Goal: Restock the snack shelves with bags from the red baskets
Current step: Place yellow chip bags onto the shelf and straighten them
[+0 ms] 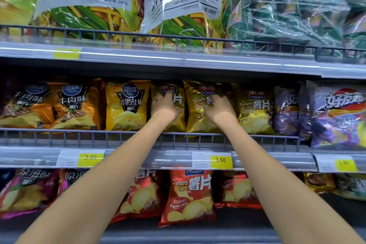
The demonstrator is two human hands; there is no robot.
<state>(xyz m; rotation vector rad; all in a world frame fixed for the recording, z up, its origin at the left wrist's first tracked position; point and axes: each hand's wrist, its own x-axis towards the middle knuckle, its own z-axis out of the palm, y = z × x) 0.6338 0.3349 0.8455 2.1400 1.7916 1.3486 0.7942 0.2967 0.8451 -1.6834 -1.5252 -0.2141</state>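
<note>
On the middle shelf (pixel 79 137) stand several gold potato chip bags in a row. My left hand (pixel 165 105) lies flat on the front of the left gold bag (pixel 179 101), fingers pointing up. My right hand (pixel 219 110) rests on the front of the neighbouring gold bag (pixel 195 114), fingers reaching left across its label. Both bags stand upright behind the wire rail, touching each other. A third gold bag (pixel 255 113) stands just right of my right hand. No red basket is in view.
Orange and yellow chip bags (pixel 126 105) fill the shelf to the left, purple bags (pixel 336 117) to the right. Red chip bags (pixel 188 196) sit on the shelf below. Large vegetable crisp bags (pixel 184 6) fill the upper shelf. Yellow price tags (pixel 220 160) line the shelf edge.
</note>
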